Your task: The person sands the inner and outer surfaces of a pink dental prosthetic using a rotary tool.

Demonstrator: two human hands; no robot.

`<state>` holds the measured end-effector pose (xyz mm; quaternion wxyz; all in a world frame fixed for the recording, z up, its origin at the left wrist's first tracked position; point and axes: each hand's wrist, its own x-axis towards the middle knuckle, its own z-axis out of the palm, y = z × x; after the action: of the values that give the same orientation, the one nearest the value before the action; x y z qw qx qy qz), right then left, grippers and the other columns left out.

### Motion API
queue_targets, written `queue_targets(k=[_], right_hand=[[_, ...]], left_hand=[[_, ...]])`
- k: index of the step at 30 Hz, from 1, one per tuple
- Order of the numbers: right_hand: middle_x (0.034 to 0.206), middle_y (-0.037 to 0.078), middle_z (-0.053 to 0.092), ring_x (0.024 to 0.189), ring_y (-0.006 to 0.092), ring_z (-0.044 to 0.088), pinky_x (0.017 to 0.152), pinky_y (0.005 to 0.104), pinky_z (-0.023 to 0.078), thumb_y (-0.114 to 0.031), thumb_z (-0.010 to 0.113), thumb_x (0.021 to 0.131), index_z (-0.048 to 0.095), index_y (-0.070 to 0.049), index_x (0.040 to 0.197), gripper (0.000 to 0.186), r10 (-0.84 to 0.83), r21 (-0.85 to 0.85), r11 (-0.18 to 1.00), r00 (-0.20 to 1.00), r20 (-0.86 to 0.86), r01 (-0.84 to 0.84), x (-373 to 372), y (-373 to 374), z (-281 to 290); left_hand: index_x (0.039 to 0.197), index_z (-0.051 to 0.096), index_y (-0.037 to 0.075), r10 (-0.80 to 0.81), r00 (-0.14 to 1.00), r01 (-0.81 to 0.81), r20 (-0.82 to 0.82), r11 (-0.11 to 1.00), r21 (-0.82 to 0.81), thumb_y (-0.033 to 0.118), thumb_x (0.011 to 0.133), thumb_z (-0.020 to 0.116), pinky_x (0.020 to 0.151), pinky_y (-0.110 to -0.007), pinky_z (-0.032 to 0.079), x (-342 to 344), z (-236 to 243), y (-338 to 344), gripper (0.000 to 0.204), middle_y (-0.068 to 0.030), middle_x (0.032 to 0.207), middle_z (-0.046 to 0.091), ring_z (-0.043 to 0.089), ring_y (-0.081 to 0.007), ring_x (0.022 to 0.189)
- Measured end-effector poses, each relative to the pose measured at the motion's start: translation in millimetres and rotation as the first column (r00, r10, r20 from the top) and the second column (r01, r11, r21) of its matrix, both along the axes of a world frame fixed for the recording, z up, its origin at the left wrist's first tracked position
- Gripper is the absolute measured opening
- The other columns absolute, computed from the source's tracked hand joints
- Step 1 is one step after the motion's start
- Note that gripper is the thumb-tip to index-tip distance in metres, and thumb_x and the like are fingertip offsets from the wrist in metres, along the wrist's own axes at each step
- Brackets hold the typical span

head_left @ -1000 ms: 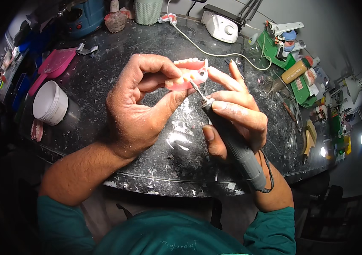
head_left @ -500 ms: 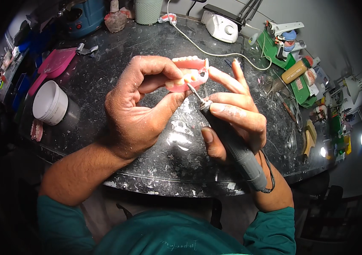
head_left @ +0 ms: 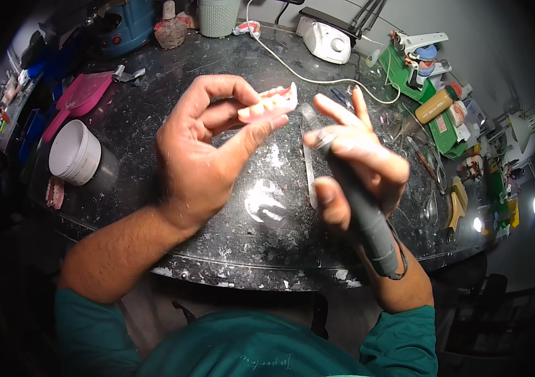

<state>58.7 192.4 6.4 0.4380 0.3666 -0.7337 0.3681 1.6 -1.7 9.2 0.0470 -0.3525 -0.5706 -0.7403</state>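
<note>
Your right hand (head_left: 373,157) has drawn back from the pink, white-toothed denture (head_left: 270,109), which your left hand (head_left: 195,147) has turned. The right stays loosely curled round the dark grey, cylindrical rotary handpiece (head_left: 368,213), two fingers splayed; motion blur hides its working tip. The left pinches the denture between thumb and fingertips above the scuffed black worktop (head_left: 242,246), covering its left end. Below, the flat, silvery strip (head_left: 311,179), mostly hidden earlier, shows between your hands.
</note>
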Motion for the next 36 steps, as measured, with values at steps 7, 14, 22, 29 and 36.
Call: queue_targets(k=[7,14,22,29,36], right_hand=[[0.119,0.02,0.069,0.121,0.0301,0.064,0.109,0.0438,0.045,0.003,0.071,0.09,0.05,-0.002,0.125,0.041,-0.166,-0.111,0.976,0.972,0.165,0.186,-7,-5,-4],[0.11,0.013,0.069,0.106,0.0196,0.069,0.091,0.031,0.056,0.008,0.075,0.086,0.055,-0.002,0.124,0.045,0.057,-0.33,0.943,0.949,0.311,0.052,-6,4,-7],[0.109,0.013,0.069,0.103,0.0197,0.069,0.09,0.0315,0.057,0.009,0.076,0.084,0.06,-0.002,0.12,0.042,-0.058,-0.226,0.969,0.984,0.166,0.095,-8,5,-4],[0.101,0.009,0.068,0.091,0.0228,0.063,0.105,0.051,0.046,-0.009,0.074,0.076,0.073,-0.002,0.113,0.037,-0.25,0.02,0.968,0.966,-0.059,0.252,4,14,17],[0.101,0.014,0.071,0.11,0.0381,0.07,0.112,0.0623,0.037,0.002,0.076,0.072,0.059,-0.004,0.115,0.046,-0.001,0.001,1.0,0.995,-0.102,0.001,-5,11,7]], left_hand=[[0.123,0.05,0.001,-0.534,0.711,0.449,0.457,0.845,0.29,0.01,0.099,0.063,0.093,-0.034,0.059,-21,-4,-2,0.028,-0.0202,0.113,0.072,0.073,-0.0238,0.105],[0.13,0.052,-0.002,-0.514,0.755,0.509,0.407,0.851,0.132,0.011,0.096,0.061,0.101,-0.037,0.054,-29,-17,2,0.038,-0.017,0.128,0.065,0.065,-0.0229,0.119],[0.119,0.068,-0.005,-0.196,0.971,0.217,0.137,0.963,-0.157,0.004,0.093,0.07,0.098,-0.03,0.051,-11,-1,0,0.027,-0.0126,0.113,0.072,0.068,-0.0165,0.104],[0.118,0.068,-0.005,-0.065,0.99,0.044,-0.124,0.986,-0.162,0.003,0.092,0.07,0.1,-0.032,0.05,-13,1,-3,0.027,-0.0139,0.114,0.071,0.067,-0.018,0.108],[0.111,0.072,-0.001,-0.033,0.973,0.026,-0.23,0.999,-0.035,0.001,0.089,0.072,0.095,-0.031,0.051,-18,-1,0,0.022,-0.0101,0.108,0.074,0.067,-0.0155,0.101]])
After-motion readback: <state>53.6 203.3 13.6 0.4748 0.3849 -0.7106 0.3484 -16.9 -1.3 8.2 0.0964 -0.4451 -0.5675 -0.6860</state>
